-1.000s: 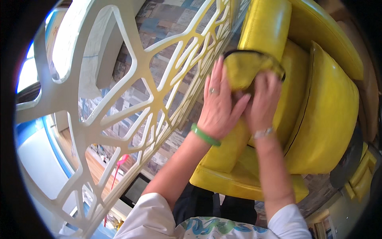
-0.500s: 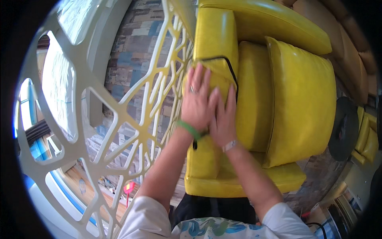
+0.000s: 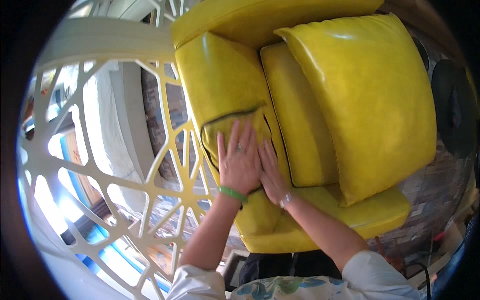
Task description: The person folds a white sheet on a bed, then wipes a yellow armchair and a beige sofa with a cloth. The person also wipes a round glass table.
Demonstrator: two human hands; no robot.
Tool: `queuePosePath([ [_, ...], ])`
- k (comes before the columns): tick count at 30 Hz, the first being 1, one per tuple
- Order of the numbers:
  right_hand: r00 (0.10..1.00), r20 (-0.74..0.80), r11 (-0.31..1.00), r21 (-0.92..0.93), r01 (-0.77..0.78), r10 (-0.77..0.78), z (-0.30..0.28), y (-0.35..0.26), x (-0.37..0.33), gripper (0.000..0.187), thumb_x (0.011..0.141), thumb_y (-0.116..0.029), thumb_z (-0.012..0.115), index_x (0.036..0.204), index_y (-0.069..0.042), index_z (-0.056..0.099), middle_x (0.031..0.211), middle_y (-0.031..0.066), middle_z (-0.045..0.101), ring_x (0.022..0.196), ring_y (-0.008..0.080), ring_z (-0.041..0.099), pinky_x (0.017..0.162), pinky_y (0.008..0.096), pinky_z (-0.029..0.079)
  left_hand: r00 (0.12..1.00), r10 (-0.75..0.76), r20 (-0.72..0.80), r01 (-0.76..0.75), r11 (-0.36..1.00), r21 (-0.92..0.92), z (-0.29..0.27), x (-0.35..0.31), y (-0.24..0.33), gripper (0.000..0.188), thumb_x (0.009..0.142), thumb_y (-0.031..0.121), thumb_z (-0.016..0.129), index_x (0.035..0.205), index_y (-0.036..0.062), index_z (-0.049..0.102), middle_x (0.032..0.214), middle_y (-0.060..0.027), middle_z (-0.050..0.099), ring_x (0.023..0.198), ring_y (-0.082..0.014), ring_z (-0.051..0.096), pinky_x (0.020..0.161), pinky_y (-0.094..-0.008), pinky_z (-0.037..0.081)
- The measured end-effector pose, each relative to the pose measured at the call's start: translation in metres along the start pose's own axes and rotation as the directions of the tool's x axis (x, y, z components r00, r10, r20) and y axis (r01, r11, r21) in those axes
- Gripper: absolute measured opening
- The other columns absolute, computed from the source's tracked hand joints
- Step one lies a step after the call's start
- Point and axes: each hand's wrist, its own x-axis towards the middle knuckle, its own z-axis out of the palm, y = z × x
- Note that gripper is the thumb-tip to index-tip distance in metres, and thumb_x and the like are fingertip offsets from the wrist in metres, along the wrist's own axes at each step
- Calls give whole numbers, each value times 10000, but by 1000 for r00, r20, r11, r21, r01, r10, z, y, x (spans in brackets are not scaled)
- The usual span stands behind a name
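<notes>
Both my hands lie side by side on the left armrest [image 3: 225, 75] of a yellow leather-like armchair. My left hand [image 3: 240, 162], with a ring and a green bangle, rests flat with its fingers spread. Touching it, my right hand [image 3: 273, 175] lies flat with straight fingers and a silvery band at the wrist. Beneath them is a yellow, black-edged piece [image 3: 212, 132], about the armrest's own colour. Its dark edging runs beyond the fingertips and down both sides. My hands cover its middle, and I cannot tell whether it is a bag or a cover.
A large yellow cushion [image 3: 370, 95] leans on the chair's seat [image 3: 305, 120]. Close along the left stands a cream lattice screen [image 3: 125, 182] with irregular openings. A dark round table or stool [image 3: 452, 107] is at the right, on a patchwork-patterned floor [image 3: 390, 240].
The chair and screen have shifted in view. The black edging, which stood as a raised loop right of my hands, now lies flatter around them. My left fingers are more spread.
</notes>
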Motion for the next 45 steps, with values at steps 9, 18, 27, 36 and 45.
queuePosePath([
  [9, 977, -206, 986, 162, -27, 61, -74, 32, 233, 533, 1066, -214, 287, 1581, -78, 271, 1637, 220, 216, 1518, 375, 181, 1252, 416, 153, 922, 9, 387, -276, 717, 640, -19, 240, -5, 799, 928, 353, 622, 1591, 90, 264, 1665, -102, 229, 1535, -299, 197, 1234, -550, 125],
  [18, 917, -98, 918, 137, -373, 387, 9, 89, -22, 626, 1075, -357, 327, 1586, -18, 199, 1650, 212, 181, 1530, 341, 165, 1248, 419, 128, 478, 73, 875, -650, 699, 297, 17, 80, 89, 801, 958, 534, 539, 1610, 172, 247, 1701, -71, 70, 1556, -365, 17, 1189, -674, 6],
  [27, 897, -307, 948, 116, -295, 317, 5, -19, 34, 537, 989, -125, 517, 1489, 16, 381, 1535, 272, 367, 1431, 413, 343, 1196, 457, 261, 721, 47, 692, -487, 745, 456, -52, 79, 32, 714, 982, 463, 503, 1589, 143, 304, 1688, -66, 160, 1556, -336, 65, 1218, -633, 20],
  [36, 970, -183, 982, -72, -177, 161, 23, -39, -113, 479, 1029, -142, 426, 1460, 66, 409, 1545, 290, 353, 1434, 478, 319, 1197, 500, 260, 985, -163, -55, 144, 957, -253, 19, -118, 40, 681, 940, 356, 563, 1525, 47, 401, 1623, -195, 266, 1508, -447, 197, 1154, -713, 110],
  [45, 841, 232, 564, -652, 507, -489, 14, -114, 81, 388, 922, -213, 573, 1288, -123, 665, 1484, 144, 491, 1416, 353, 398, 1168, 521, 298, 836, -416, 358, 233, -322, -918, 42, -60, -63, 575, 1083, 348, 416, 1522, -16, 335, 1415, -191, 546, 1289, -262, 545, 1057, -371, 448],
])
